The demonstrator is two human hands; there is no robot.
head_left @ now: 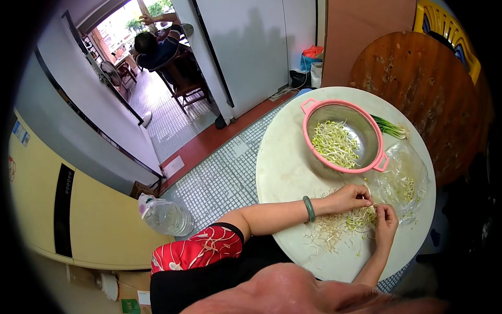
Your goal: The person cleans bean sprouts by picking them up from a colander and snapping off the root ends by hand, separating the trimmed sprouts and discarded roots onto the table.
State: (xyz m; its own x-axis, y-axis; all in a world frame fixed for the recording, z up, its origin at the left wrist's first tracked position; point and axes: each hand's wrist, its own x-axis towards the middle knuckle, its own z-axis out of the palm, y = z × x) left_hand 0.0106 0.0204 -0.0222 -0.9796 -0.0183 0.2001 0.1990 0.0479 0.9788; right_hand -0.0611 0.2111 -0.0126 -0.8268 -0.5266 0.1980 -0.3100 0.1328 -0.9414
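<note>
Over the sprout pile, my left hand [349, 199], with a green bangle at its wrist, has its thumb and fingers pinched together around a bean sprout. Close beside it, my right hand [386, 224] is also closed in a pinch, seemingly on the same sprout; the fingertips hide most of it. Beneath both hands lie loose bean sprouts [360, 220], with thin brownish root ends [327, 238] scattered to the left. A pink-rimmed strainer basket [342, 102] holds a heap of bean sprouts [334, 144]. Right of my hands, a clear plastic bag [393, 175] contains more sprouts.
A bunch of green onions [389, 127] lies behind the bag on the round white table [282, 141]. A large water bottle [167, 215] stands on the tiled floor at left. Another person [157, 49] sits beyond the doorway. A wooden round tabletop [418, 99] leans at right.
</note>
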